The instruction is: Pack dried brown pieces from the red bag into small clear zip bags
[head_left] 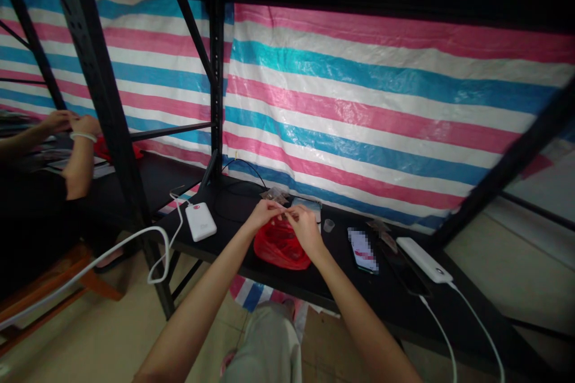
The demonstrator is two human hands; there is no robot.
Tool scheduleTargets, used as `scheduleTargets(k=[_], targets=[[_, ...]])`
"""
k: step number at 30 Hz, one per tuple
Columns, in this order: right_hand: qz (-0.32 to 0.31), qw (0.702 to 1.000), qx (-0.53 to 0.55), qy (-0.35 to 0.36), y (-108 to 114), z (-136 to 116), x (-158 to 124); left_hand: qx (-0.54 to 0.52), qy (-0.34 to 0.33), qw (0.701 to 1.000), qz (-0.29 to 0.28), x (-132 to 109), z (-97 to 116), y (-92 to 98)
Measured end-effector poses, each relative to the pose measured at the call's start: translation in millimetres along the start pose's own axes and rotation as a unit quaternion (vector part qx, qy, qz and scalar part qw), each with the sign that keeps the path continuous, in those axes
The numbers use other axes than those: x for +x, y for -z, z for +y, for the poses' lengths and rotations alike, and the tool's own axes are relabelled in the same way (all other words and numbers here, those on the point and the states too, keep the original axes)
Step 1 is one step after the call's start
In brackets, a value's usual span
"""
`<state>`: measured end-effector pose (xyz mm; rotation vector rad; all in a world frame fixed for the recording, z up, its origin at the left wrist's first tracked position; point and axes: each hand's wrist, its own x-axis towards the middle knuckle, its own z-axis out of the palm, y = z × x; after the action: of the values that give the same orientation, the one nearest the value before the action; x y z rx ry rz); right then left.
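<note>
From afar I saw a white power bank [200,221] on the bench [231,210], then my left hand [264,214] pinching a small pale piece [281,208] (too tiny to name), its long axis roughly sideways above the red bag [279,252], leading end unclear. My right hand [305,225] pinched its other side; rightward lay a phone [363,250].

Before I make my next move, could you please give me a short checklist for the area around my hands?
1. Left hand and right hand together at the fingertips: ok.
2. Item between the fingertips identified: cannot tell, too small.
3. Red bag close below the hands: ok.
4. Bag's contents known: cannot tell.
5. Small cup and lit phone apart from the right hand: ok, both lie to its right.
6. Co-worker's hands apart from yours: ok, beyond the rack post.
</note>
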<state>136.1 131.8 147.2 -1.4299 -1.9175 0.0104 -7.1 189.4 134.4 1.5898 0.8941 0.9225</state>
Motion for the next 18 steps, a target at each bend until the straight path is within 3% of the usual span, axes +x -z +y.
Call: scheduleTargets(k=[6,10,14,18], targets=[[-0.04,0.992,-0.106,-0.048,13,-6,1,0.137,0.003,0.988,0.064,-2,4,-1.8],[-0.059,0.993,-0.035,-0.093,10,2,6,0.181,-0.015,0.978,0.102,0,7,-5.0],[-0.051,0.989,0.035,-0.138,7,9,9,0.19,-0.026,0.979,0.074,2,8,-5.6],[-0.033,0.985,-0.041,-0.166,11,6,12,0.198,-0.017,0.979,0.047,4,6,-4.2]])
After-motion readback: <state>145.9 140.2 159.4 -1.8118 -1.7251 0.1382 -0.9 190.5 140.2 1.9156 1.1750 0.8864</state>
